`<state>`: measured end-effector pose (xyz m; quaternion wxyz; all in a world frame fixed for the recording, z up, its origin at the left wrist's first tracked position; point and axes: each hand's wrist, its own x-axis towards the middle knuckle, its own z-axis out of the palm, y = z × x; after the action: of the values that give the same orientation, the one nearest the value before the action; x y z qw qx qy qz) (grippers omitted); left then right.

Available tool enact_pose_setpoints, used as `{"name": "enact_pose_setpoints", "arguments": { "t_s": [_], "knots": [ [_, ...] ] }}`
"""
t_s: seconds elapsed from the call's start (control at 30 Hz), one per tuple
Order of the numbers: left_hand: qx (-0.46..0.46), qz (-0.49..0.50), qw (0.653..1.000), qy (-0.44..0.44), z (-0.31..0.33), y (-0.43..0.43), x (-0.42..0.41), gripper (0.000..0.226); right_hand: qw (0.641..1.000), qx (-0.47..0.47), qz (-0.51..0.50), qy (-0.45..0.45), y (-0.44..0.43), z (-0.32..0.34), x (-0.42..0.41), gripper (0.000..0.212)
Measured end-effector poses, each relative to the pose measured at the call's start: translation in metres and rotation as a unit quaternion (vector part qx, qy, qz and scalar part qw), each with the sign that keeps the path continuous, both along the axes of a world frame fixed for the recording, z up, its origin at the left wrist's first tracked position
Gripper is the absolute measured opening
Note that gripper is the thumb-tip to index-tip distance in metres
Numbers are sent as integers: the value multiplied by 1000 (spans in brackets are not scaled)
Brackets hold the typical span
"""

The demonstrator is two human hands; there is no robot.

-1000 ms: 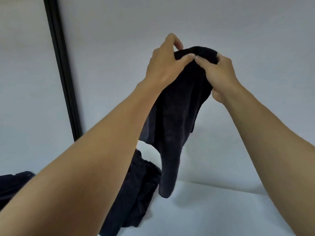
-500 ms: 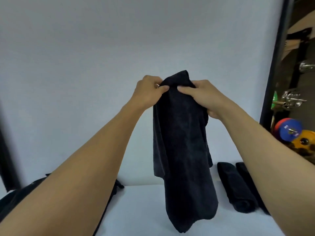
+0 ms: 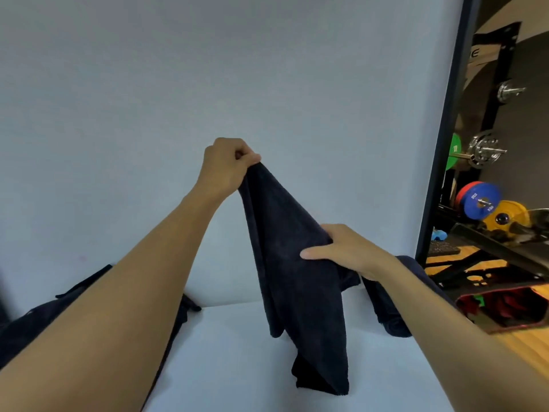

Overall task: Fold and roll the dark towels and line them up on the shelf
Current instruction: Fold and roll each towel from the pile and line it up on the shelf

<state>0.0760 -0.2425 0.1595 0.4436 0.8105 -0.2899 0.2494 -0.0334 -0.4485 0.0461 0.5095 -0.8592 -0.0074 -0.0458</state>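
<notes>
A dark towel (image 3: pixel 292 281) hangs in the air over the white shelf (image 3: pixel 237 361), its lower end touching the surface. My left hand (image 3: pixel 227 166) pinches the towel's top corner up high. Lower and to the right, my right hand (image 3: pixel 341 251) grips the towel's right edge, thumb across the front. A rolled dark towel (image 3: pixel 386 310) lies on the shelf at the right, partly hidden behind my right forearm. A heap of loose dark towels (image 3: pixel 44 319) lies at the left, mostly behind my left arm.
A white wall (image 3: pixel 208 84) backs the shelf. A black upright frame post (image 3: pixel 442 144) bounds it on the right. Beyond the post are coloured weight plates (image 3: pixel 481 200) on a rack and a red-lined box (image 3: pixel 511 307) on a wooden floor.
My right hand has slid down the towel's right edge from the top, spreading the cloth. My left hand has stayed on the top corner. The view has swung right and down.
</notes>
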Motion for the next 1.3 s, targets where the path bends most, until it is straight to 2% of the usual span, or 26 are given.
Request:
{"name": "enact_pose_setpoints", "arguments": {
  "t_s": [0.17,0.27,0.37,0.43,0.47,0.53,0.63,0.7,0.77,0.9,0.97,1.07,1.13,1.2,1.3],
  "knots": [
    [1,82,996,16,-12,40,19,11,998,68,-16,8,-29,-16,-10,40],
    [5,130,991,31,-19,61,29,12,996,85,-25,-17,-36,-8,-9,34],
    [52,193,979,49,-28,77,34,15,994,67,-52,-63,-29,6,-4,19],
    [89,203,974,38,-30,79,26,16,992,30,-66,-102,-19,17,2,22],
    [99,175,979,21,-29,74,17,17,991,13,-63,-115,-12,24,5,25],
    [95,45,994,2,-27,53,-12,19,992,-2,-41,-118,6,37,13,34],
    [121,-123,985,24,-36,14,-49,31,994,-28,0,-106,32,52,21,47],
    [111,-137,984,6,-44,4,-52,24,995,-20,15,-96,39,59,22,53],
    [99,-120,988,-19,-49,6,-47,13,997,34,36,-64,36,63,19,54],
    [168,-94,975,-110,-59,3,-46,8,995,50,81,-19,29,63,13,54],
    [114,-88,985,-92,-55,1,-47,9,996,48,73,-24,26,58,12,45],
    [-12,-120,992,28,-40,1,-45,9,998,-24,12,-60,20,48,7,16],
    [-62,-139,983,102,-33,-1,-42,9,982,-141,-54,-109,17,41,6,20],
    [-90,-139,977,130,-28,-4,-39,9,946,-247,-106,-179,15,34,7,21],
    [-118,-126,976,129,-23,-9,-35,12,882,-350,-145,-279,17,24,3,15]
  ]
}}
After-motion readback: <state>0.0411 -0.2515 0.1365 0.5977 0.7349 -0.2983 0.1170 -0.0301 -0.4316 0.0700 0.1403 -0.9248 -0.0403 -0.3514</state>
